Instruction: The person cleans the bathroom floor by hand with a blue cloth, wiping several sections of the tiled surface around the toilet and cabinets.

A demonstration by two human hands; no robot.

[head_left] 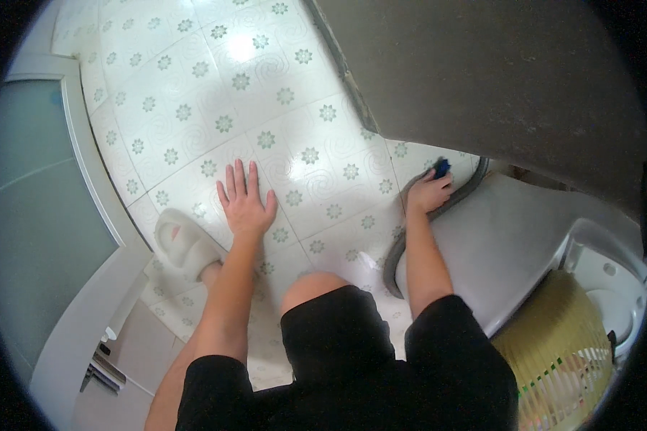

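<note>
My left hand lies flat on the patterned white floor tiles, fingers spread, holding nothing. My right hand grips a small blue scrubbing pad and presses it against the floor beside the grey base rim of a white toilet. I am crouched low; my bare knee and black shorts are below the hands.
A white slipper on my foot rests on the tiles at left. A frosted glass door with a white frame runs along the left. A grey wall fills the upper right. A yellow slatted basket stands at lower right.
</note>
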